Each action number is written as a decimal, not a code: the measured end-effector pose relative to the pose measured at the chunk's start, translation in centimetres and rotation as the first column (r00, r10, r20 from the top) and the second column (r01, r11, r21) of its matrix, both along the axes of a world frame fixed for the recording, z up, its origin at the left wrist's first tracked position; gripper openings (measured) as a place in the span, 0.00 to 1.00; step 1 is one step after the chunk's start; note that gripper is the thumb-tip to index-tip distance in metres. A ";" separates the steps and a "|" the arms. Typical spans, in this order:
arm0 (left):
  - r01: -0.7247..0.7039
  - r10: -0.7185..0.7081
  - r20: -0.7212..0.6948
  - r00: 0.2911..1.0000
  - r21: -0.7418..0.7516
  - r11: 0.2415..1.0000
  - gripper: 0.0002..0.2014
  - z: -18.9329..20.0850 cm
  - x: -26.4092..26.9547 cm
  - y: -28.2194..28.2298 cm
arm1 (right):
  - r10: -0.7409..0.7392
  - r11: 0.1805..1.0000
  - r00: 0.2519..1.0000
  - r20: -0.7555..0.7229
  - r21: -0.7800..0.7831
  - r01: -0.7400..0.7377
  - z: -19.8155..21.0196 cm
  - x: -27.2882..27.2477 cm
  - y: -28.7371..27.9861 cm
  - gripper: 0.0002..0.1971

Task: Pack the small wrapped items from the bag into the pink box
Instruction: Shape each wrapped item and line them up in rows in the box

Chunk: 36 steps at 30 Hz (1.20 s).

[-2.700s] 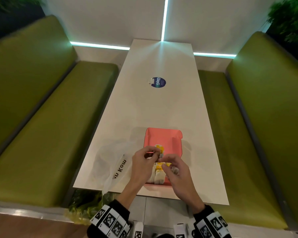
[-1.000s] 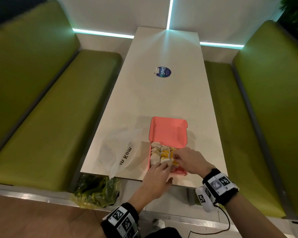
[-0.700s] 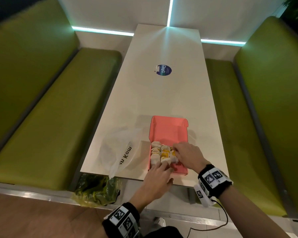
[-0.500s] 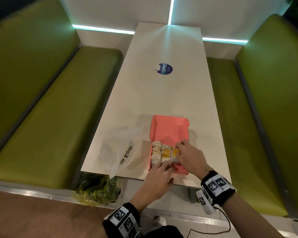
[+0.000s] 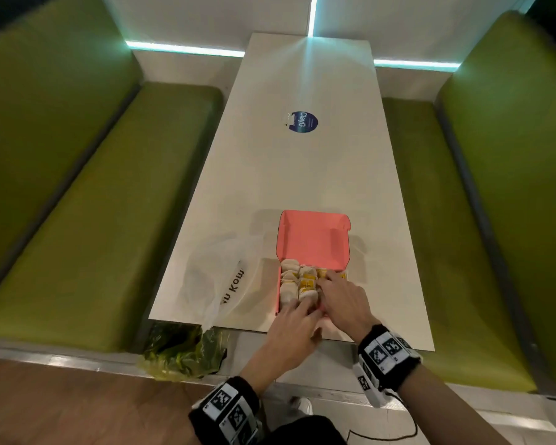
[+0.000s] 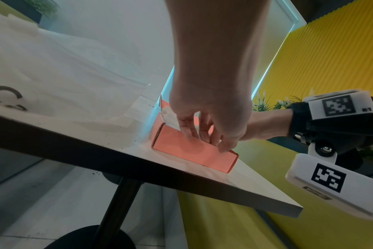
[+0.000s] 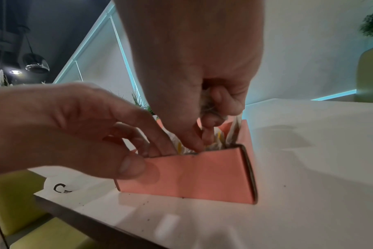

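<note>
Head view: pink box (image 5: 313, 239) sits at the near table (image 5: 302, 175) edge, lid open, wrapped items (image 5: 299, 282) packed inside; bag (image 5: 219, 277) just left of it. Your left hand (image 5: 291, 329) and right hand (image 5: 342, 303) are both at the box.

Left wrist: your fingers (image 6: 192, 129) reach over the front wall.

Right wrist: left thumb (image 7: 126, 166) outside and fingers inside pinch that wall; your right fingers (image 7: 192, 136) curl into the items, grip unclear

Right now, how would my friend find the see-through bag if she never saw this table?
Start at the long white table between the green benches and look along its near end. Just left of the pink box lies the plastic bag, flat and crumpled. It is the only see-through thing there and has black letters printed on it.
</note>
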State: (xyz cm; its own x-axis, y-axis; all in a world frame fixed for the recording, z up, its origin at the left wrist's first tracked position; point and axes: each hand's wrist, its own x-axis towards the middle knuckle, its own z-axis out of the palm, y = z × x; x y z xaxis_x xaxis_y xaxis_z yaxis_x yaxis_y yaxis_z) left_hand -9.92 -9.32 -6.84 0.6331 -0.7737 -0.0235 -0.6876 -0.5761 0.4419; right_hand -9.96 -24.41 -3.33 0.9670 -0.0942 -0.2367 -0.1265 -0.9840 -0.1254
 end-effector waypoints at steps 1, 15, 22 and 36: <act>0.000 0.000 0.003 1.000 0.007 1.000 0.17 -0.1 0.0 0.0 | 0.002 1.000 1.000 -0.003 0.000 -0.002 -0.1 0.0 0.0 0.09; -0.330 0.175 -0.344 0.922 -0.466 0.821 0.18 4.9 2.0 -1.2 | -0.555 -0.140 0.790 -0.260 0.966 0.219 3.8 -0.7 1.2 0.29; -0.370 0.216 -0.369 0.904 -0.423 0.827 0.15 4.5 3.4 -1.3 | -0.513 -0.329 0.781 -0.356 0.922 0.204 4.1 -0.2 1.9 0.20; -0.596 0.019 -0.801 0.598 -0.429 0.679 0.06 7.4 5.0 0.4 | -0.437 0.210 0.899 0.033 0.976 0.065 5.2 -1.8 0.2 0.17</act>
